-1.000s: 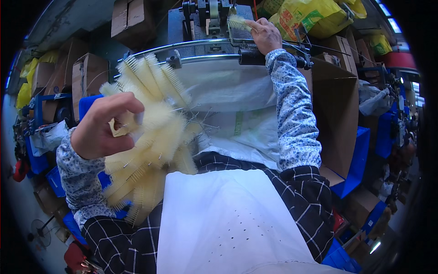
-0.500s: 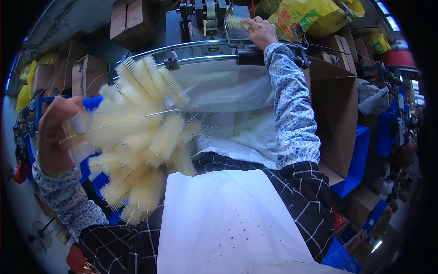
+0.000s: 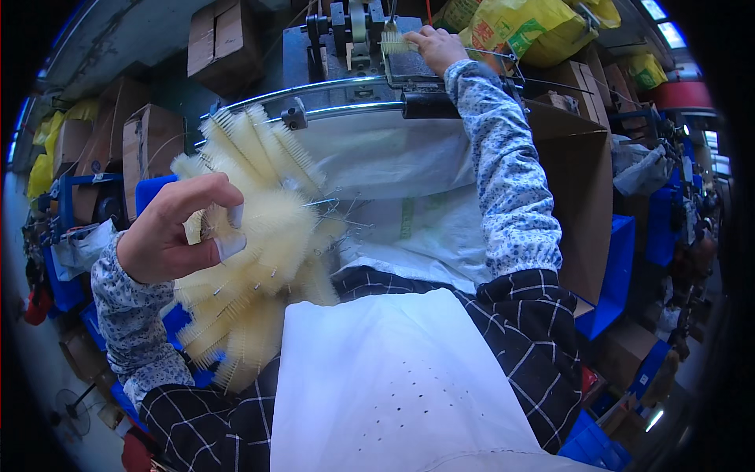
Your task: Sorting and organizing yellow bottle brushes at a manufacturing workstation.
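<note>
My left hand (image 3: 177, 232), with white coverings on thumb and fingertip, curls its fingers around the end of a cream bristle brush (image 3: 275, 228) with a twisted-wire core. The brush points right, over a heap of similar brushes (image 3: 236, 330) beside my lap; several wire ends stick out of the heap. At the far side, my right hand (image 3: 440, 49) grips the end of another cream brush (image 3: 397, 43), which lies across the metal machine (image 3: 358, 59). The fingertips there are partly hidden by the bristles.
Shiny metal rods (image 3: 346, 108) cross in front of the machine. White sheeting (image 3: 393, 157) hangs below them. An open cardboard box (image 3: 578, 204) stands at right in a blue crate (image 3: 617, 267). More cartons (image 3: 224, 47) and yellow bags (image 3: 523, 31) lie farther back.
My left hand has moved right, over the heap, and its brush now appears foreshortened. The right hand has shifted slightly left with its brush at the machine.
</note>
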`<state>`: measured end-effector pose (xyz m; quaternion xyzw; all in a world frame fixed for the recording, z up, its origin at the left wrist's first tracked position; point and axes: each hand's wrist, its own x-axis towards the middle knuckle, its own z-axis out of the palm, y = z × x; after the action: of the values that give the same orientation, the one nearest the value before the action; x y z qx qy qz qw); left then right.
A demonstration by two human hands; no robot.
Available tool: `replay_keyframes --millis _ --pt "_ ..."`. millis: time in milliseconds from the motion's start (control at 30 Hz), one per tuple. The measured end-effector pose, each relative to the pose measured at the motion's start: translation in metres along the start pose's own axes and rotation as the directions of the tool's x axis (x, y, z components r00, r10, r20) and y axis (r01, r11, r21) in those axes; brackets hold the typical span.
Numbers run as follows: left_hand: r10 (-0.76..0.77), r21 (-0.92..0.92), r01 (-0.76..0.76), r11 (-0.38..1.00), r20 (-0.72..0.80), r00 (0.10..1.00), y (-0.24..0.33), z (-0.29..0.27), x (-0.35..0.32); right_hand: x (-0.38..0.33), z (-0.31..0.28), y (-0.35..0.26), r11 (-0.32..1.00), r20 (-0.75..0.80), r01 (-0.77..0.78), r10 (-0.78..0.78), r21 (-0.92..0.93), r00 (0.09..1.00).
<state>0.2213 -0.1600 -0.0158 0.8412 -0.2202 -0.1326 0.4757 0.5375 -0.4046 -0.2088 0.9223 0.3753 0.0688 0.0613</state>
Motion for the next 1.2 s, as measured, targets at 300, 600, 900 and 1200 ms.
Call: replay_keyframes --millis 300,600,900,1200 --pt "0.157 0.053 -0.157 0.986 0.012 0.988 -0.004 -0.003 -0.003 -0.009 0.017 0.008 0.997 -0.204 0.02 -0.004 0.079 0.979" --pt "0.239 -0.037 -0.24 0.97 -0.036 0.97 0.001 -0.013 -0.011 -0.058 -0.003 0.021 0.887 -0.064 -0.426 0.442 0.176 0.894" --pt "0.169 -0.2 -0.196 0.96 -0.144 0.975 0.013 -0.017 -0.008 -0.043 0.001 -0.005 0.809 -0.132 -0.358 0.463 0.466 0.876" --pt "0.068 -0.136 -0.103 0.985 -0.241 0.968 0.019 -0.024 -0.028 -0.026 -0.008 -0.054 0.813 -0.097 -0.372 0.457 0.448 0.884"
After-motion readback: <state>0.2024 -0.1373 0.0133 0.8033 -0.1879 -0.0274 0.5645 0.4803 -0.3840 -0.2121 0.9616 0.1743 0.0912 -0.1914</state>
